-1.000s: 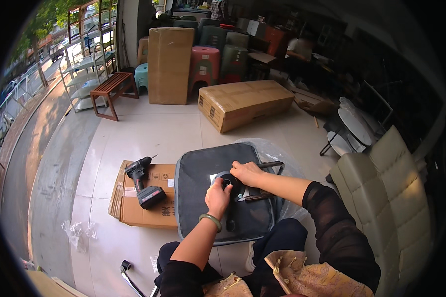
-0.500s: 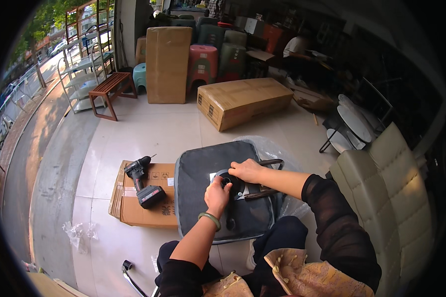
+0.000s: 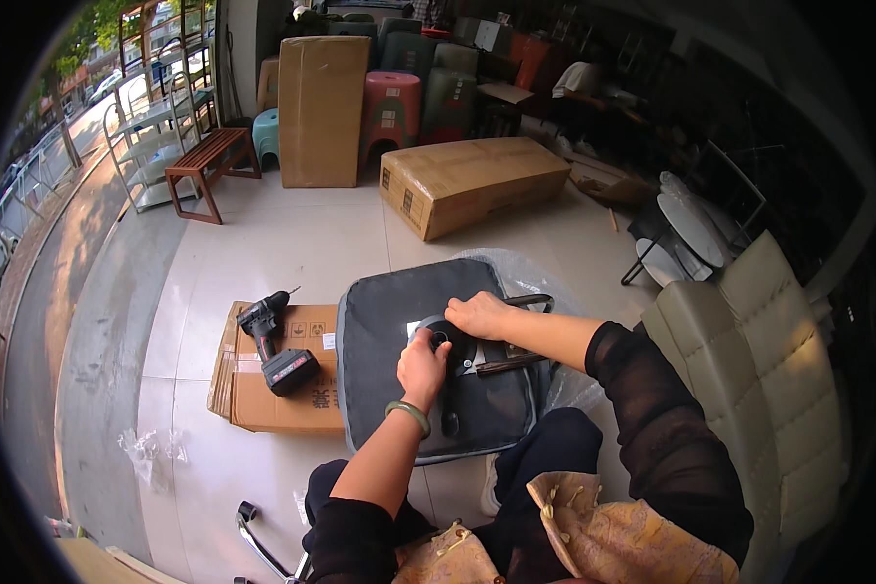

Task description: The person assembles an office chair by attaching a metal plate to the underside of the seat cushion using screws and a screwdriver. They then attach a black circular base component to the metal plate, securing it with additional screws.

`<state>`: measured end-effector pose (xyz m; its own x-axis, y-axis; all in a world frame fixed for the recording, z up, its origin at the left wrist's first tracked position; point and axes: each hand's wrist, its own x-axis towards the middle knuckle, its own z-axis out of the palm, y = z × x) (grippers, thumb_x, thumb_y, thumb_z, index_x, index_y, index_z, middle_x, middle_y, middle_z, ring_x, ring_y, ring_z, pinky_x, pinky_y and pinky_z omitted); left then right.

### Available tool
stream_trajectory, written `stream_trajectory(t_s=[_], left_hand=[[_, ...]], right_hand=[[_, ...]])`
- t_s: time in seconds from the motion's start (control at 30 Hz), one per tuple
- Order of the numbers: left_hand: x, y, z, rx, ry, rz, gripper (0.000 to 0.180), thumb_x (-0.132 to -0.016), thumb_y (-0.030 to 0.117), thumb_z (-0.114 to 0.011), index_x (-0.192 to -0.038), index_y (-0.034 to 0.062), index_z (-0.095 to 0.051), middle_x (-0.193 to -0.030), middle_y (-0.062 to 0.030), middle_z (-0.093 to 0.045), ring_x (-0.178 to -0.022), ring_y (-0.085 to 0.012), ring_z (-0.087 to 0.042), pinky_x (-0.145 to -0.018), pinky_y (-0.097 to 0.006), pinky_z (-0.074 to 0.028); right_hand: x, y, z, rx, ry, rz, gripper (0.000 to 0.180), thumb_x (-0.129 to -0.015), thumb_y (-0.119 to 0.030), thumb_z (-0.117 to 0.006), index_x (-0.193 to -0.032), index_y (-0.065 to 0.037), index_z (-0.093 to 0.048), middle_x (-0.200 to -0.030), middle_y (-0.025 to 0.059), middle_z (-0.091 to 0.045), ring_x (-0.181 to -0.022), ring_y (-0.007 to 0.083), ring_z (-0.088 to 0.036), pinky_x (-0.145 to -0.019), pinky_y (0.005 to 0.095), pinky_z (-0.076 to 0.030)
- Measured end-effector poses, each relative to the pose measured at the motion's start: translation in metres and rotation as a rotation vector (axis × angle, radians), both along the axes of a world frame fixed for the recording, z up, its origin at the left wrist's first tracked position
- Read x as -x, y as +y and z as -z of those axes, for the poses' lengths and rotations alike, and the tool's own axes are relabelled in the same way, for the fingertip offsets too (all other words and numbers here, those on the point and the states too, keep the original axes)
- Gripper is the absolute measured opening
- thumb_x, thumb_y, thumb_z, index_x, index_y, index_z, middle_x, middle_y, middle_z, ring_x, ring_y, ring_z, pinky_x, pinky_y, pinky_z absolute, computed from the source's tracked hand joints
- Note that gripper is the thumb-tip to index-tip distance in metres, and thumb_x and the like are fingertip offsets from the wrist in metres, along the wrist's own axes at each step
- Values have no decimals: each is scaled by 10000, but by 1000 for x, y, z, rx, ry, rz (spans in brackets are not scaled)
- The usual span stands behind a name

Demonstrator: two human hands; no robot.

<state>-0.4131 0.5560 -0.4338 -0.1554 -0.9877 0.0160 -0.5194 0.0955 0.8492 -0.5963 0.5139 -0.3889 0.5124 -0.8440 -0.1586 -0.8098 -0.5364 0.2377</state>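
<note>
A dark grey padded chair seat (image 3: 380, 292) lies with its underside up in front of me. At its middle, a black round part (image 3: 450, 341) sits by a pale metal plate, with a black lever (image 3: 450, 422) pointing toward me. Its left edge is gripped by my left hand (image 3: 422, 370), thumb and fingers closed. My right hand (image 3: 479, 316) is closed at the far edge of the same part; its fingertips are partly hidden. Two dark curved bars (image 3: 511, 363) stick out on the seat's right side, beneath my right forearm.
A cordless drill (image 3: 280, 346) rests on a flat carton (image 3: 263, 414) left of the seat. Clear wrap (image 3: 574, 380) lies under the seat's right side. A beige tufted cushion (image 3: 749, 370) stands at right. Beyond are a long carton (image 3: 477, 185) and a slatted bench (image 3: 209, 165). A chrome chair base (image 3: 263, 545) lies nearest me.
The whole scene sits slightly higher in the picture as the view shifts. Both hands stay at the black round part, with only a small shift of the fingers.
</note>
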Motion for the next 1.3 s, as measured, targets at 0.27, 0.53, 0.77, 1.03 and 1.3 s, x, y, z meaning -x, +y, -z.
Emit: stream_trajectory(t_s=[0.27,0.53,0.77,1.03,1.3], left_hand=[[1,-2,1,9,1,-1,384,-815,319,-721,-1095,79,-615,-946,-170,-697,-902,-364,-669,-778,-437,-523],[3,-2,3,-15,11,-3,390,-816,313,-717,-1103,74,-604,-939,-173,-696,-898,-363,-671,-776,-432,-522],[6,-1,2,-37,-2,-5,399,-823,288,-708,-1118,53,-577,-947,-194,-692,-908,-363,-670,-787,-436,-520],[8,2,10,-80,85,-67,418,-810,238,-681,-1145,24,-553,-933,-211,-686,-897,-367,-668,-813,-433,-515],[-27,-31,18,-580,936,-245,214,-860,-116,-430,-1021,-25,-538,-913,-117,-598,-766,-182,-622,-671,-258,-553]], right_hand=[[-2,-5,-6,-62,-42,-27,162,-863,-208,-583,-960,-78,-573,-975,156,-578,-785,346,-660,-644,455,-530],[-6,-10,1,-47,84,26,180,-850,-202,-580,-958,-57,-571,-979,157,-581,-778,329,-672,-646,445,-535],[1,-1,-2,6,-25,25,164,-858,-248,-597,-921,-97,-591,-959,140,-583,-770,324,-677,-623,449,-538],[2,2,-6,30,6,7,158,-847,-262,-617,-939,-134,-612,-954,137,-590,-756,323,-673,-610,441,-544],[-9,-7,-14,49,-223,190,132,-860,-236,-604,-876,-113,-649,-945,128,-624,-840,335,-658,-706,438,-525]])
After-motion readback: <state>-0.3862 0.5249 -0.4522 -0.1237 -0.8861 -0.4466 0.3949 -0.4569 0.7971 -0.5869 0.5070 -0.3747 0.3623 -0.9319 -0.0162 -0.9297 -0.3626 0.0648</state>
